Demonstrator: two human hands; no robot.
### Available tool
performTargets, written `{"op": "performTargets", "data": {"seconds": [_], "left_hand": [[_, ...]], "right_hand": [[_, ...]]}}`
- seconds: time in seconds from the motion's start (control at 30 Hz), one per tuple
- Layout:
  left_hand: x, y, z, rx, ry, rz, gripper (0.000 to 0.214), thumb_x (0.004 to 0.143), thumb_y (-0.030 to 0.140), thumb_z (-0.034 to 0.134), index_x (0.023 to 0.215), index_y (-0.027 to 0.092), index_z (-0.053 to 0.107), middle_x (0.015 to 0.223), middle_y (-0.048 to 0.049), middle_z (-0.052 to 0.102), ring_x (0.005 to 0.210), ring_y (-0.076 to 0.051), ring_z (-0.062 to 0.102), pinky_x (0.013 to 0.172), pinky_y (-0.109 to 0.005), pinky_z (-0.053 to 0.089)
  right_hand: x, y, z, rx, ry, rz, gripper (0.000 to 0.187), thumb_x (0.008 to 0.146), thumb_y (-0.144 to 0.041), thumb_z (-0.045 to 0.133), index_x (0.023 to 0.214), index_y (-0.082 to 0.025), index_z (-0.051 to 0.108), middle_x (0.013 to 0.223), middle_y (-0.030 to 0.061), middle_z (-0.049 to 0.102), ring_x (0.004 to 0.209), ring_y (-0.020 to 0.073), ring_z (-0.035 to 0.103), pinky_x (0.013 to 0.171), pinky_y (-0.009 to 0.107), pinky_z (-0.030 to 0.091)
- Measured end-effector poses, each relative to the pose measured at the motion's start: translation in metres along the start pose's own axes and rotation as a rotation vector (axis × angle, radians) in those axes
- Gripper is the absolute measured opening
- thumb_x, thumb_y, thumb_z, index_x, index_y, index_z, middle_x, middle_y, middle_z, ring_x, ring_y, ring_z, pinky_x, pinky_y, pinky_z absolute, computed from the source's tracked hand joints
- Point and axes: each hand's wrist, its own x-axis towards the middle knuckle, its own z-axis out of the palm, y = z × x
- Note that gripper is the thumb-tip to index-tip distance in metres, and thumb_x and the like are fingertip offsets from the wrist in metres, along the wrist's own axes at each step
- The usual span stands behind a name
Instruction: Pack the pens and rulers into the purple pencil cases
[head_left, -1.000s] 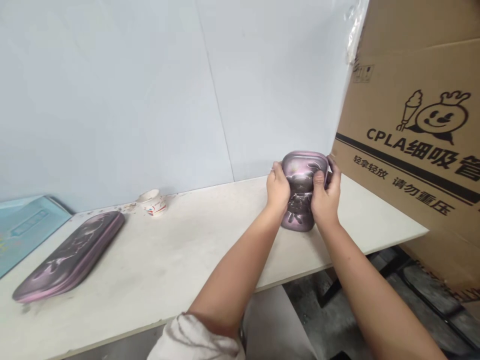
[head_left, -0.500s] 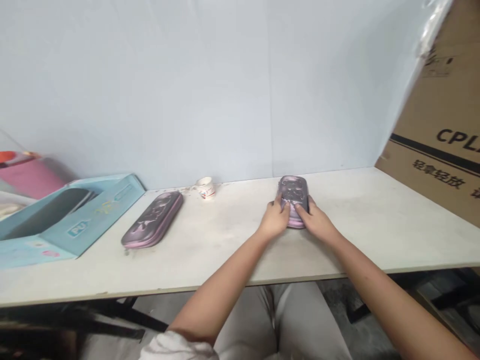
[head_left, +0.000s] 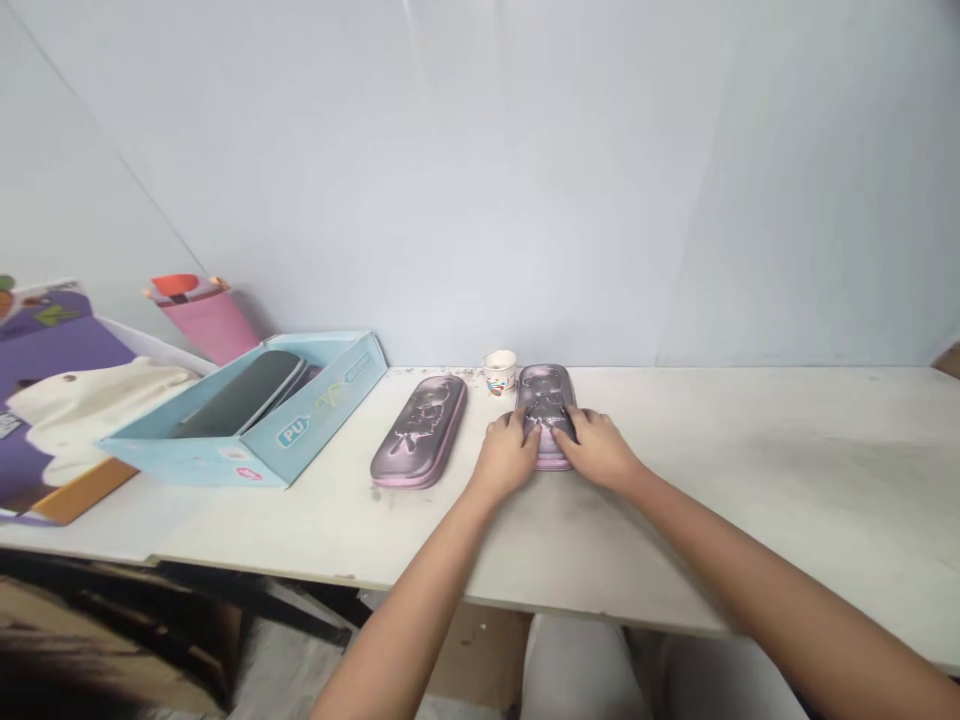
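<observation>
A purple embossed pencil case (head_left: 545,392) lies flat on the white table (head_left: 750,460), its long side pointing away from me. My left hand (head_left: 506,455) grips its near left edge and my right hand (head_left: 598,450) grips its near right edge, fingers curled over the lid. A second, matching purple case (head_left: 420,444) lies just to the left, apart from the held one. A small paper cup (head_left: 500,371) stands behind the two cases near the wall.
A light blue open box (head_left: 300,435) holding a dark case sits at the left of the table. Further left are a purple and white printed package (head_left: 45,400) and a pink container (head_left: 210,325). A pale wall runs along the back.
The case was held upright near a cardboard carton, then laid flat. Both hands have slid it left beside the second case, and my view has turned left, so the carton is out of sight.
</observation>
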Motion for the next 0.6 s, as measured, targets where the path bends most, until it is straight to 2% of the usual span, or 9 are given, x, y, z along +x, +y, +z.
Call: {"op": "performTargets", "data": {"seconds": [0.07, 0.13, 0.2, 0.27, 0.37, 0.43, 0.53, 0.6], "left_hand": [[0.004, -0.017, -0.021, 0.046, 0.068, 0.063, 0.046, 0.087, 0.037, 0.035, 0.125, 0.014, 0.046, 0.124, -0.0136, 0.053, 0.117, -0.025, 0.046, 0.100, -0.036, 0.032], [0.008, -0.038, -0.045, 0.097, 0.173, 0.071, 0.042, 0.087, 0.037, 0.035, 0.120, 0.017, 0.050, 0.122, -0.0115, 0.054, 0.116, -0.024, 0.046, 0.100, -0.037, 0.032], [0.013, -0.064, -0.069, 0.159, 0.263, -0.007, 0.041, 0.087, 0.039, 0.035, 0.117, 0.017, 0.052, 0.119, -0.0123, 0.055, 0.115, -0.025, 0.047, 0.099, -0.038, 0.033], [0.017, -0.093, -0.088, 0.212, 0.289, -0.152, 0.044, 0.085, 0.042, 0.037, 0.117, 0.015, 0.051, 0.119, -0.0154, 0.054, 0.114, -0.027, 0.048, 0.097, -0.038, 0.035], [0.016, -0.133, -0.106, 0.127, 0.092, -0.458, 0.058, 0.078, 0.057, 0.043, 0.110, 0.009, 0.054, 0.106, -0.0196, 0.061, 0.100, -0.029, 0.058, 0.082, -0.036, 0.043], [0.009, -0.150, -0.113, -0.072, -0.107, -0.598, 0.067, 0.069, 0.069, 0.046, 0.096, 0.009, 0.060, 0.092, -0.0179, 0.066, 0.084, -0.028, 0.063, 0.069, -0.033, 0.046], [-0.005, -0.153, -0.123, -0.457, -0.375, -0.612, 0.066, 0.062, 0.073, 0.050, 0.081, 0.011, 0.063, 0.081, -0.0135, 0.069, 0.069, -0.024, 0.064, 0.060, -0.030, 0.046], [-0.014, -0.143, -0.131, -0.628, -0.491, -0.539, 0.061, 0.063, 0.069, 0.054, 0.082, 0.012, 0.064, 0.082, -0.0113, 0.070, 0.069, -0.022, 0.064, 0.060, -0.029, 0.047]], "right_hand": [[0.008, -0.015, 0.001, -0.084, 0.085, -0.092, 0.046, 0.085, -0.037, 0.039, 0.123, -0.012, 0.047, 0.124, 0.0184, 0.050, 0.114, 0.0312, 0.042, 0.092, 0.043, 0.033], [0.017, -0.037, 0.005, -0.117, 0.110, -0.216, 0.042, 0.085, -0.034, 0.039, 0.120, -0.014, 0.049, 0.125, 0.0164, 0.048, 0.115, 0.0307, 0.039, 0.094, 0.044, 0.030], [0.026, -0.065, 0.013, -0.099, 0.043, -0.342, 0.040, 0.086, -0.034, 0.038, 0.119, -0.015, 0.049, 0.119, 0.0153, 0.052, 0.112, 0.0290, 0.042, 0.094, 0.044, 0.030], [0.031, -0.093, 0.026, -0.064, -0.060, -0.429, 0.038, 0.087, -0.035, 0.037, 0.116, -0.014, 0.049, 0.110, 0.0149, 0.056, 0.107, 0.0277, 0.046, 0.092, 0.043, 0.032], [0.030, -0.125, 0.045, 0.042, -0.187, -0.447, 0.033, 0.087, -0.036, 0.039, 0.107, -0.013, 0.049, 0.103, 0.0138, 0.057, 0.098, 0.0245, 0.050, 0.085, 0.038, 0.037], [0.026, -0.134, 0.048, 0.131, -0.262, -0.467, 0.029, 0.086, -0.037, 0.041, 0.101, -0.014, 0.050, 0.099, 0.0116, 0.058, 0.092, 0.0216, 0.053, 0.078, 0.033, 0.040], [0.024, -0.135, 0.033, 0.195, -0.375, -0.630, 0.023, 0.087, -0.035, 0.041, 0.093, -0.016, 0.053, 0.089, 0.0075, 0.061, 0.084, 0.0187, 0.055, 0.073, 0.030, 0.041], [0.030, -0.131, 0.011, 0.194, -0.346, -0.703, 0.024, 0.089, -0.032, 0.037, 0.090, -0.017, 0.056, 0.087, 0.0073, 0.062, 0.084, 0.0187, 0.056, 0.075, 0.031, 0.041]]}}
